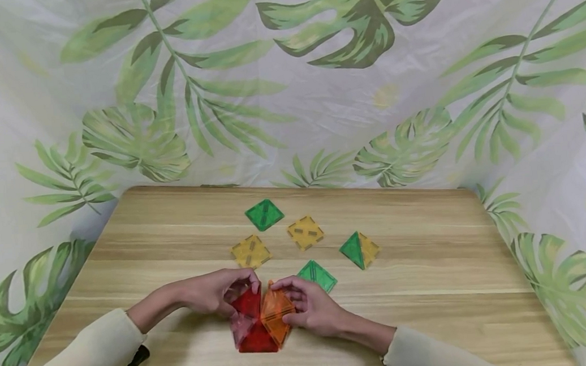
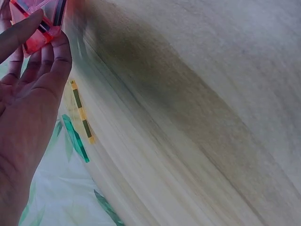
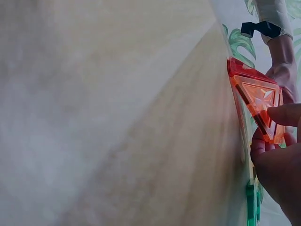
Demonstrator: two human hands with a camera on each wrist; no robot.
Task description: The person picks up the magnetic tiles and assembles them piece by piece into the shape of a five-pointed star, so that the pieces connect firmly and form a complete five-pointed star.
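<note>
Red magnetic tiles (image 1: 259,337) and orange magnetic tiles (image 1: 276,307), see-through triangles, stand joined edge to edge near the front of the table. My left hand (image 1: 211,293) grips the red tiles from the left, and the left wrist view shows its thumb over a pinkish-red tile (image 2: 35,43). From the other side my right hand (image 1: 319,309) pinches the orange tiles, thumb on the near face. In the right wrist view an orange tile (image 3: 257,89) leans beside a red one. Some fingertips are hidden behind the tiles.
On the wooden table (image 1: 434,309) behind the hands lie a green pair (image 1: 264,214), yellow tiles (image 1: 251,251), more yellow tiles (image 1: 305,232), a green-and-yellow pair (image 1: 360,250) and green tiles (image 1: 317,275). A leaf-printed cloth (image 1: 318,107) hangs beyond the table's back edge.
</note>
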